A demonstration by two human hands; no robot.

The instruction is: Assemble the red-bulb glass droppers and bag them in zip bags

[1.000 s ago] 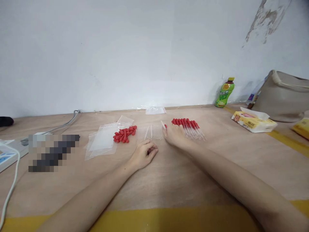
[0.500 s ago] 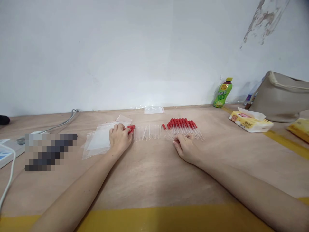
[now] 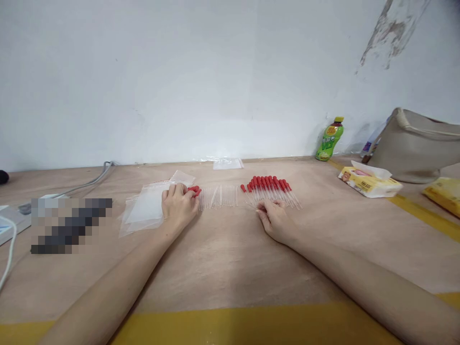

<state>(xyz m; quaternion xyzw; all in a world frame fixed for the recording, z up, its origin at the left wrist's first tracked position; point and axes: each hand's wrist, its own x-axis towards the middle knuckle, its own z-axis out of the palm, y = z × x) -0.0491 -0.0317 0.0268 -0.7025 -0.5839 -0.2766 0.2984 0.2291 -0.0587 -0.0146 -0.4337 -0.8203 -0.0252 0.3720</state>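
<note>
My left hand [image 3: 179, 205] is curled over a small cluster of red rubber bulbs [image 3: 195, 190], its fingertips on them and partly hiding them. Just right of it lies a row of clear glass tubes [image 3: 219, 196] without bulbs. My right hand [image 3: 275, 218] rests low on the table with its fingers pressed together at the lower ends of several droppers [image 3: 270, 186], clear tubes topped with red bulbs. One dropper [image 3: 247, 195] lies slanted at the left of that group, its thin tip reaching my right fingertips. The fingers partly cover the tips there.
Flat clear zip bags [image 3: 147, 206] lie beside my left hand, with another bag [image 3: 228, 164] by the wall. A blurred dark object [image 3: 75, 225] and a power strip [image 3: 12, 223] are at left. A green bottle [image 3: 329, 139], tissue pack [image 3: 370, 181] and grey bag [image 3: 417, 143] stand right.
The view has shifted slightly. Both hands stay in nearly the same places, and the droppers and tubes show no clear change.
</note>
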